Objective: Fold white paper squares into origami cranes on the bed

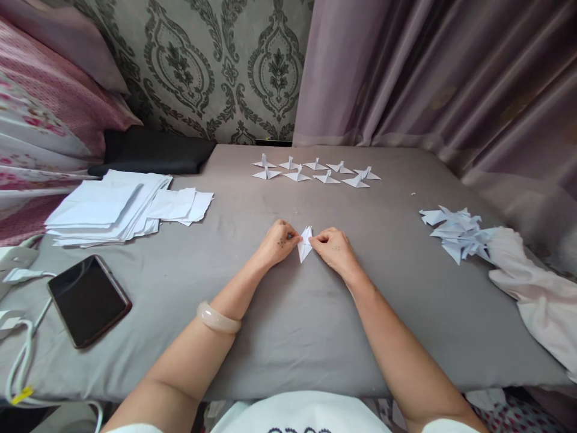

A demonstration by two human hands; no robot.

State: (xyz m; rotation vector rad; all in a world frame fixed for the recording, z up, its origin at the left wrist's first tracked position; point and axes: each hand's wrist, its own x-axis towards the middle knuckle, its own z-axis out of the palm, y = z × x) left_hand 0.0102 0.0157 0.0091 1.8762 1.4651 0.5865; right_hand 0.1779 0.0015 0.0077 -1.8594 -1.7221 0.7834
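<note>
A small piece of folded white paper, diamond-shaped with a point toward me, is at the middle of the grey-covered table. My left hand pinches its left edge between thumb and fingers. On the opposite edge, my right hand holds it the same way. Beyond my hands stand several finished paper cranes in two rows, wings spread. A pale bangle circles my left wrist.
At the left lie stacked white paper sheets, a black folded cloth, a phone or tablet and white cables. On the right, a heap of folded paper pieces touches a pale cloth. A purple curtain hangs behind.
</note>
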